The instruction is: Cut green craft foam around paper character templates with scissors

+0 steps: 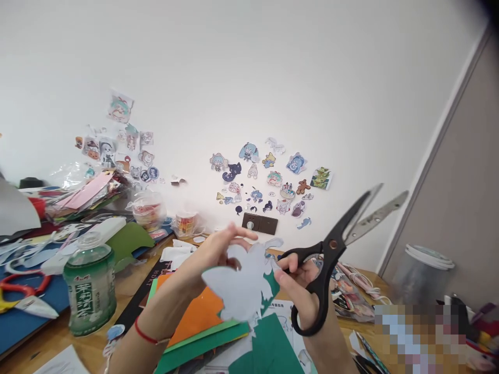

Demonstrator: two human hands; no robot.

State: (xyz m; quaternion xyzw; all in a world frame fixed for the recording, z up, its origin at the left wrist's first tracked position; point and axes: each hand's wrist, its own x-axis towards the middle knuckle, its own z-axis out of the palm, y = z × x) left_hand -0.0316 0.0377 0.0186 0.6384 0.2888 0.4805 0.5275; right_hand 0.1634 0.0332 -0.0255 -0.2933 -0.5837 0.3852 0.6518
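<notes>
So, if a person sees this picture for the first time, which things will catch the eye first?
Probably the big black-handled scissors, which hang open from the right hand, blades pointing up and to the right. Next comes the pale paper cut-out between both hands, above orange and green sheets. Behind them, colourful cartoon pictures cluster on the white wall.
</notes>
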